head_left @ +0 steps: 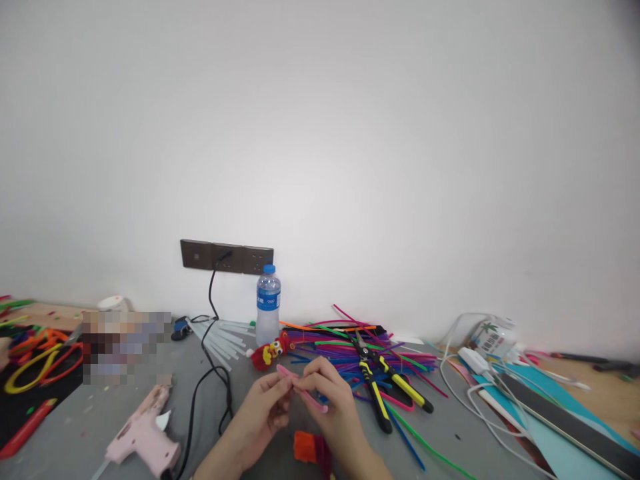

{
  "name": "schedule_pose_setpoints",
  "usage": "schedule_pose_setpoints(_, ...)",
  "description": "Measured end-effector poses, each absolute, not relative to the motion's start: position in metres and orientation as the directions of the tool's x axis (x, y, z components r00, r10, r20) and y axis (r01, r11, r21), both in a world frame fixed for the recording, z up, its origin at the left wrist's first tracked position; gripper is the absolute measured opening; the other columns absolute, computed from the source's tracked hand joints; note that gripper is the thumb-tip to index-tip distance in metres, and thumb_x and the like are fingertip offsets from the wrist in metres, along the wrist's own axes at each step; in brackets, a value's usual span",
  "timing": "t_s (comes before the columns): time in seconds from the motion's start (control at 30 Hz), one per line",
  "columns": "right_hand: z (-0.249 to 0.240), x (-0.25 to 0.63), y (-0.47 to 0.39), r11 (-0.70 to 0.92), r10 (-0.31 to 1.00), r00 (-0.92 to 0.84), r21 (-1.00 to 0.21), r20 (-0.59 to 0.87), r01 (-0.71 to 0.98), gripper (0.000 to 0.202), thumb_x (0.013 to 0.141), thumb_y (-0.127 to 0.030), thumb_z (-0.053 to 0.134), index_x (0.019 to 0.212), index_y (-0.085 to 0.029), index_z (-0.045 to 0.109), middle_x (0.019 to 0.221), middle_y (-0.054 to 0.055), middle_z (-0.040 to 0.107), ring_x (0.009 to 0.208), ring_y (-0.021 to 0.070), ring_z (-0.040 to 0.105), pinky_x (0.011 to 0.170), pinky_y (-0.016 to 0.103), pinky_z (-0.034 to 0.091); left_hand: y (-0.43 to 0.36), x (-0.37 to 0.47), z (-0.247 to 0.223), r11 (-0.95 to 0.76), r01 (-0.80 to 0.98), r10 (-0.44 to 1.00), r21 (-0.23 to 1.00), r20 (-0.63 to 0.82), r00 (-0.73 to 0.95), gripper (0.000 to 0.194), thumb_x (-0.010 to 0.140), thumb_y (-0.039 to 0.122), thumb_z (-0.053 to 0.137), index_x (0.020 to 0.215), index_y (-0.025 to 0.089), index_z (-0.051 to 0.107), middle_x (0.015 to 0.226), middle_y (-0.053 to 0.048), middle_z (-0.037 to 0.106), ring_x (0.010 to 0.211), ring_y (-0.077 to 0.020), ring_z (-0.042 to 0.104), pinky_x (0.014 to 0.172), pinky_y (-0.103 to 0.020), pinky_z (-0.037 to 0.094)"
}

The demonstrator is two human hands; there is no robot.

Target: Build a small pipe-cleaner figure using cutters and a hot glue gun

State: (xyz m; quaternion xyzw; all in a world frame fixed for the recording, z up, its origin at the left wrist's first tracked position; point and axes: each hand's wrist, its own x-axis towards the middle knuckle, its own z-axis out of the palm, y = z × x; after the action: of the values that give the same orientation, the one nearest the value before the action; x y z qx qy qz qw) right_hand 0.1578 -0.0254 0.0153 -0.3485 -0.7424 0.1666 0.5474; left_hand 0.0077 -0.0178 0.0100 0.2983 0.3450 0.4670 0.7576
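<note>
A bent pink fuzzy strip (314,402) is pinched between my two hands above the grey table. My left hand (270,405) closes its fingertips on the strip's upper left part. From the other side, my right hand (325,390) grips it, and a curled end sticks out below those fingers. Just beyond the hands lies a small red and yellow figure (270,353) with round eyes. Below them, an orange fuzzy piece (305,447) joined to a dark red one sits partly behind my right wrist.
A pink glue gun (145,433) with a black cable lies left. Behind are clear glue sticks (219,341) and a water bottle (269,307). Yellow-black pliers (373,383) rest on colourful pipe cleaners (330,350). Right are white cables (480,407) and a dark phone (565,423).
</note>
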Motion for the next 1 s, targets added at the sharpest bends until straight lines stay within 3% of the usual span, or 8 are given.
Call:
schedule_pose_setpoints(0.27, 0.017, 0.161, -0.022, 0.705, 0.707, -0.15, -0.672, 0.691, 0.227, 0.01, 0.084, -0.016, 0.062, 0.076, -0.02, 0.063, 0.074, 0.002, 0.058, 0.072, 0.017, 0.056, 0.063, 0.026, 0.043, -0.015, 0.009, 0.005, 0.31, -0.464, 0.945, 0.83, -0.214, 0.249, 0.046, 0.049, 0.049, 0.089, 0.058, 0.014, 0.061, 0.048, 0.008, 0.043, 0.046, -0.0037, 0.032, 0.042, -0.015, 0.019)
schedule_pose_setpoints(0.47, 0.022, 0.168, -0.02, 0.594, 0.801, -0.17, -0.797, 0.574, 0.11, 0.013, 0.087, -0.026, 0.062, 0.076, -0.019, 0.063, 0.077, 0.003, 0.062, 0.074, 0.0181, 0.058, 0.068, 0.028, 0.044, -0.012, 0.005, 0.004, 0.214, -0.37, 0.958, 0.904, -0.119, 0.261, 0.048, 0.052, 0.054, 0.086, 0.056, 0.013, 0.062, 0.048, 0.006, 0.047, 0.044, -0.0042, 0.032, 0.042, -0.018, 0.017)
schedule_pose_setpoints(0.6, 0.027, 0.177, -0.019, 0.427, 0.882, -0.263, -0.899, 0.392, 0.094, 0.017, 0.086, -0.033, 0.064, 0.078, -0.018, 0.064, 0.077, 0.003, 0.063, 0.072, 0.0178, 0.058, 0.067, 0.028, 0.044, -0.012, 0.001, 0.003, 0.134, -0.197, 0.943, 0.971, -0.064, 0.326, 0.046, 0.06, 0.056, 0.081, 0.063, 0.012, 0.069, 0.053, 0.004, 0.053, 0.045, -0.0049, 0.03, 0.045, -0.02, 0.019)
schedule_pose_setpoints(0.7, 0.029, 0.183, -0.019, 0.327, 0.894, -0.351, -0.941, 0.277, 0.091, 0.018, 0.085, -0.036, 0.066, 0.082, -0.017, 0.067, 0.075, 0.002, 0.064, 0.071, 0.0177, 0.058, 0.068, 0.029, 0.044, -0.014, -0.001, 0.003, 0.038, -0.104, 0.921, 0.994, 0.005, 0.389, 0.041, 0.066, 0.053, 0.078, 0.068, 0.013, 0.074, 0.057, 0.002, 0.057, 0.052, -0.0081, 0.037, 0.051, -0.02, 0.027)
schedule_pose_setpoints(0.83, 0.03, 0.187, -0.02, 0.274, 0.874, -0.433, -0.96, 0.223, 0.058, 0.015, 0.08, -0.032, 0.071, 0.078, -0.017, 0.067, 0.074, 0.0, 0.062, 0.071, 0.0161, 0.055, 0.067, 0.027, 0.042, -0.016, -0.001, 0.001, -0.007, -0.026, 0.872, 1.0, 0.019, 0.49, 0.038, 0.068, 0.05, 0.077, 0.068, 0.012, 0.075, 0.06, 0.001, 0.058, 0.062, -0.0125, 0.045, 0.062, -0.023, 0.034)
schedule_pose_setpoints(1.0, 0.034, 0.187, -0.022, 0.2, 0.839, -0.5, -0.977, 0.213, -0.079, 0.01, 0.075, -0.024, 0.076, 0.077, -0.017, 0.07, 0.083, 0.002, 0.063, 0.08, 0.0172, 0.057, 0.073, 0.028, 0.043, -0.018, -0.001, -0.003, 0.011, 0.009, 0.813, 1.0, -0.014, 0.582, 0.037, 0.068, 0.048, 0.078, 0.069, 0.011, 0.075, 0.06, 0.003, 0.054, 0.062, -0.0123, 0.043, 0.062, -0.023, 0.032)
